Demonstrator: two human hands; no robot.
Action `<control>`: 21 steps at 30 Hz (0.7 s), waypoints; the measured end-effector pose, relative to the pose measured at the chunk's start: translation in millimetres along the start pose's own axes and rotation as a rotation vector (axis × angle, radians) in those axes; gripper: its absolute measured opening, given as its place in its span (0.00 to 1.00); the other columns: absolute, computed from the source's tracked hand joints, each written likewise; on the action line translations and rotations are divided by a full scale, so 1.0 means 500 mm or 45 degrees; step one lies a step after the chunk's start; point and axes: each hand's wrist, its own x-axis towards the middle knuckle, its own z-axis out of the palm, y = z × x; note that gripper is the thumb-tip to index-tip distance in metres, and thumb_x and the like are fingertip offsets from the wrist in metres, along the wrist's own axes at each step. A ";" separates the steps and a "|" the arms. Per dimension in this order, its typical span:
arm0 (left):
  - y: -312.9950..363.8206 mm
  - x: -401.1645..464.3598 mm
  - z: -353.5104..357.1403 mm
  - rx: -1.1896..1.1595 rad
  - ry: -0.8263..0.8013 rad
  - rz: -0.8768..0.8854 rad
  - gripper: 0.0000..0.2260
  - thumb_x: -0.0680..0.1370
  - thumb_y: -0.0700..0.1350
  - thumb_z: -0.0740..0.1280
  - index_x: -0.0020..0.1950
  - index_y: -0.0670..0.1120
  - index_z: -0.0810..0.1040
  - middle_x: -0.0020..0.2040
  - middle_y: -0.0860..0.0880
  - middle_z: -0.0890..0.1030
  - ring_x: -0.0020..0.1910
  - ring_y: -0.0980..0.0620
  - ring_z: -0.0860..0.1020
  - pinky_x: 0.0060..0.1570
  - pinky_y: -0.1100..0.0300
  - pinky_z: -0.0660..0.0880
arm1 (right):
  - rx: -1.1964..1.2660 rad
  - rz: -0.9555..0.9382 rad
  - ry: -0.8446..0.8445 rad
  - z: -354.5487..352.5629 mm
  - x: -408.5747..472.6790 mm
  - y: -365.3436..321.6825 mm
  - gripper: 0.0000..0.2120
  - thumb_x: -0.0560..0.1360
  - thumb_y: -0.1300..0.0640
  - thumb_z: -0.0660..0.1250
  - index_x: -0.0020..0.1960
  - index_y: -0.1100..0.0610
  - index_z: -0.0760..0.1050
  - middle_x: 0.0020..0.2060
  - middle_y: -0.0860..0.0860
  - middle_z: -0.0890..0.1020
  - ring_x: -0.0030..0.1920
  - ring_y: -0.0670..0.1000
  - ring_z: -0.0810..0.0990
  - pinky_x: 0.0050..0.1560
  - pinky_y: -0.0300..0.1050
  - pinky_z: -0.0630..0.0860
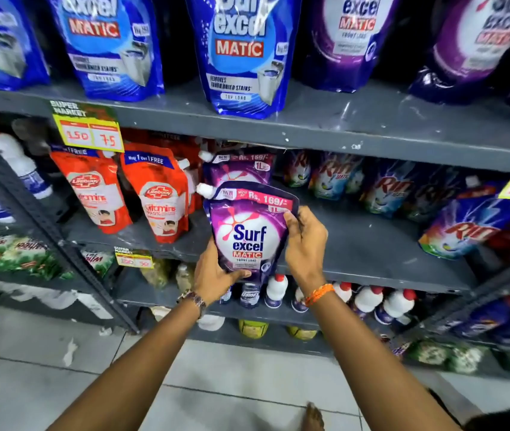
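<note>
A purple Surf Excel Matic refill pouch (249, 231) with a white spout cap stands upright at the front edge of the middle grey shelf (371, 253). My left hand (216, 275) cups its bottom left corner, thumb across the lower front. My right hand (305, 241) grips its right edge, fingers curled round the side. A second purple pouch of the same kind (238, 169) stands right behind it.
Two red Lifebuoy pouches (160, 194) stand to the left, Rin packs (387, 188) to the right. Large blue and purple Surf Excel pouches (244, 57) fill the top shelf. White bottles with red caps (368, 298) line the shelf below. Tiled floor lies underfoot.
</note>
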 end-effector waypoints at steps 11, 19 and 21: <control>0.313 -0.059 -0.013 -0.148 -0.007 0.389 0.38 0.56 0.52 0.85 0.64 0.55 0.74 0.53 0.59 0.85 0.55 0.62 0.82 0.55 0.59 0.80 | 0.152 -0.406 0.339 -0.187 0.016 -0.283 0.08 0.82 0.58 0.64 0.47 0.52 0.81 0.40 0.48 0.86 0.42 0.48 0.84 0.44 0.49 0.82; 0.548 0.020 0.007 -0.173 0.113 0.596 0.39 0.54 0.58 0.83 0.63 0.56 0.74 0.55 0.59 0.84 0.55 0.59 0.82 0.57 0.53 0.80 | -0.050 -0.624 0.536 -0.294 0.189 -0.445 0.10 0.81 0.57 0.65 0.42 0.58 0.76 0.35 0.52 0.81 0.36 0.49 0.76 0.38 0.51 0.78; 0.589 0.054 0.023 -0.137 0.139 0.596 0.39 0.53 0.58 0.82 0.62 0.56 0.74 0.56 0.57 0.84 0.55 0.57 0.83 0.57 0.52 0.80 | -0.072 -0.632 0.547 -0.310 0.234 -0.470 0.13 0.81 0.59 0.65 0.37 0.53 0.72 0.32 0.49 0.79 0.32 0.45 0.75 0.36 0.46 0.76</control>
